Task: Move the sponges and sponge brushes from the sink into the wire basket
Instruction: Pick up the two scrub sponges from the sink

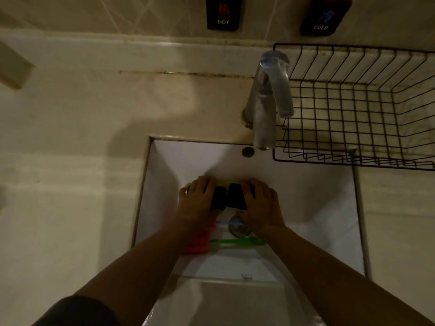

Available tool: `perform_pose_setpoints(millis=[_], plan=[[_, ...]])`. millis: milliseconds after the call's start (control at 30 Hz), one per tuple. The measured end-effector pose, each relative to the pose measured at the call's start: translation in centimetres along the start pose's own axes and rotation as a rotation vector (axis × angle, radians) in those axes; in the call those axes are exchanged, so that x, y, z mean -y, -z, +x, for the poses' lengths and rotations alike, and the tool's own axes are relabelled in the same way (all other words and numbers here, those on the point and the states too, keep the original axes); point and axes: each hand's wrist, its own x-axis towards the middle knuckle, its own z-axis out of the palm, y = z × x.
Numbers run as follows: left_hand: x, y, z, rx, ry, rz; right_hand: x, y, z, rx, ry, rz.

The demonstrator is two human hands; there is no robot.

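Note:
Both hands are down in the white sink (306, 196). My left hand (196, 203) lies on a dark sponge (217, 200). Beside it my right hand (261, 205) lies on a second dark sponge (236, 197). A yellow sponge (226, 182) peeks out behind them. A red sponge (200, 241) lies under my left wrist. A green-handled brush (237, 243) and a blue-handled brush (226, 222) lie near the drain (239, 228). The black wire basket (353, 102) stands at the back right with nothing in it.
A chrome tap (266, 100) rises behind the sink, just left of the basket. HOT (223, 12) and COLD (324, 15) plates hang on the tiled wall. Beige countertop (70, 161) lies to the left of the sink.

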Motion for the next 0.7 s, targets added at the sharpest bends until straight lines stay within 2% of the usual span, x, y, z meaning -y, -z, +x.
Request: perform_pose_setpoints(millis=[333,467,700], plan=[[0.2,0.8,0.9,0.043,-0.041,-0.016,-0.3,0.0,0.5,-0.031,-0.011,0.067],[0.4,2.4,0.9,0.035,-0.046,-0.035,-0.5,1.7,0.4,-0.024,-0.028,0.141],[-0.8,6.7,-0.2,0.005,-0.116,-0.056,0.0,5.9,-2.5,-0.131,0.045,0.135]])
